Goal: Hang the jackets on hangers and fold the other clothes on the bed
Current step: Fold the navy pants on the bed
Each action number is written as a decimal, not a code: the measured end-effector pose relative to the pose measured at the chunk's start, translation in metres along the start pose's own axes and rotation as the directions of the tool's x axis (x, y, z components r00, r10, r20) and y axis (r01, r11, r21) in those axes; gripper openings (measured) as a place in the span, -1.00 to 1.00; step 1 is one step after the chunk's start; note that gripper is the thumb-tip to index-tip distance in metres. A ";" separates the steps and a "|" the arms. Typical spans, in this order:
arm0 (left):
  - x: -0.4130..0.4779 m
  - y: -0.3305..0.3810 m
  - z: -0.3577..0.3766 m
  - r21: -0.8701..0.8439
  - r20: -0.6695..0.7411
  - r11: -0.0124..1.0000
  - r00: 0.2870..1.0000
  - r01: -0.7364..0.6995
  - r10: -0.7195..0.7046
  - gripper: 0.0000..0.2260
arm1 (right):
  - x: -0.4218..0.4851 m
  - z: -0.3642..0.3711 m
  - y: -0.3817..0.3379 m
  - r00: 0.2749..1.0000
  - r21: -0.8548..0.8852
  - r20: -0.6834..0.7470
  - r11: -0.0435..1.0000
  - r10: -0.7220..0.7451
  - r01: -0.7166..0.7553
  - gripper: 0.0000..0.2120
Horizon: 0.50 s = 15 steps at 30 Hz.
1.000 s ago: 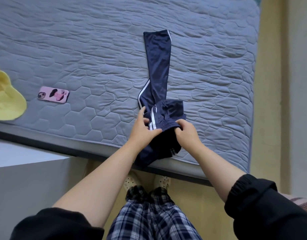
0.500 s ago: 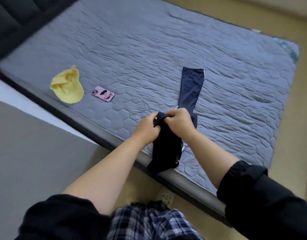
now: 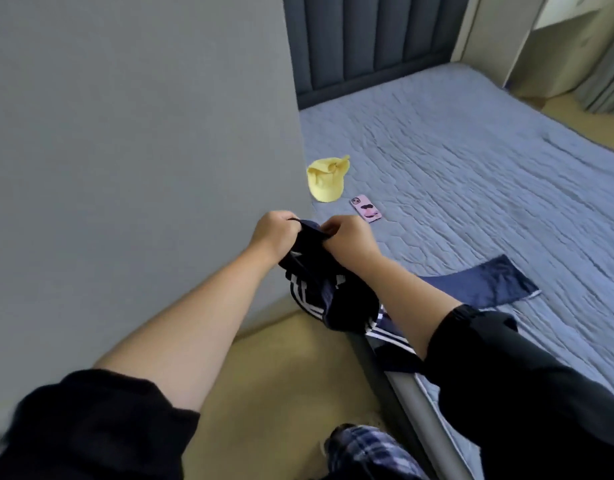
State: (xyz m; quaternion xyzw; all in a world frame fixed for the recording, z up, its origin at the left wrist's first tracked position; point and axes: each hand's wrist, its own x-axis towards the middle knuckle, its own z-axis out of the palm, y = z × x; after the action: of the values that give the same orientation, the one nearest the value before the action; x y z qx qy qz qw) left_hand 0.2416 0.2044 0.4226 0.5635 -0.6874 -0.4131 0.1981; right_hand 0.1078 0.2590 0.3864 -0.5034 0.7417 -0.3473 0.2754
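Note:
Navy track pants [image 3: 328, 289] with white side stripes hang bunched from both my hands above the bed's near edge. My left hand [image 3: 276, 233] grips the waistband on its left side and my right hand [image 3: 350, 237] grips it on the right, the two hands close together. One pant leg [image 3: 485, 284] trails flat across the grey quilted bed [image 3: 489, 188] behind my right forearm. A yellow cap [image 3: 326, 180] lies on the bed near the wall.
A pink phone [image 3: 366, 209] lies on the mattress just beyond my right hand. A grey wall [image 3: 142, 150] fills the left side. The dark padded headboard [image 3: 367, 39] stands at the far end. Tan floor [image 3: 281, 375] runs between wall and bed frame.
The view has swung left toward the wall and headboard. My hands have lifted the pants' waistband off the mattress and drawn it toward the bed's edge, so the pant leg now trails to the right.

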 end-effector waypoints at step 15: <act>-0.266 -0.102 -0.272 -0.028 -0.655 0.893 0.666 0.450 -0.356 -0.86 | -0.116 0.085 -0.199 0.845 -0.341 0.292 0.777 -0.448 0.530 -0.75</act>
State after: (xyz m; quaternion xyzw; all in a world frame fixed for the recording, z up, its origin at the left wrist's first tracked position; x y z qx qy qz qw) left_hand 0.5810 0.3580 0.5506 0.8205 -0.4609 -0.1796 0.2866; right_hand 0.3223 0.2974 0.4992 -0.7568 0.6097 -0.1933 0.1349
